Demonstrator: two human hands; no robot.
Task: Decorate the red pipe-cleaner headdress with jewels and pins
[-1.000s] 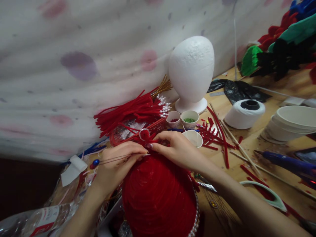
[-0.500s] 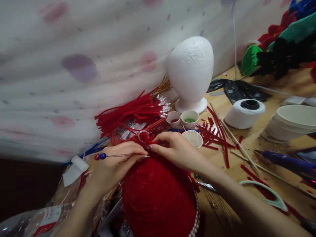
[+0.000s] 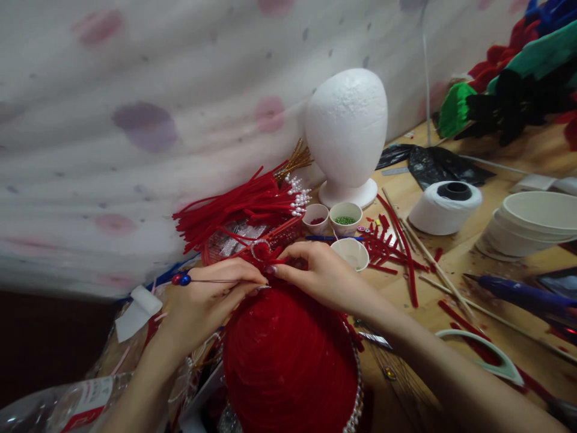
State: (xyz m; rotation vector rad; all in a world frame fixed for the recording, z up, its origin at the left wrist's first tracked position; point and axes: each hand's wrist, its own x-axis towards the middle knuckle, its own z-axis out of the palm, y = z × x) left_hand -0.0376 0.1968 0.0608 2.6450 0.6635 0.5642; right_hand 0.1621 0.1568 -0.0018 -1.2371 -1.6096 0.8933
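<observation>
A domed red velvety piece [image 3: 288, 361], edged with pearls on its right side, stands at the bottom centre. At its upper rim my left hand [image 3: 216, 288] pinches a thin dark wire, whose far end carries a red bead and a blue bead [image 3: 185, 280]. My right hand [image 3: 311, 264] is closed on red fuzzy material at the same rim, its fingertips close to those of my left. Just beyond the fingers is a small red loop ringed with clear beads [image 3: 261, 249]. The exact point where the wire meets the red piece is hidden by my fingertips.
Beyond my hands lie a bundle of red stems [image 3: 234, 201], a white foam head [image 3: 347, 129] and small cups, one with green beads [image 3: 345, 221]. A thread cone [image 3: 445, 207], stacked cups [image 3: 532, 225] and sticks are at right. A plastic bottle [image 3: 85, 400] lies lower left.
The beaded wire end in my left hand has shifted slightly left and up. Both hands keep their hold at the rim, and the view has moved very slightly.
</observation>
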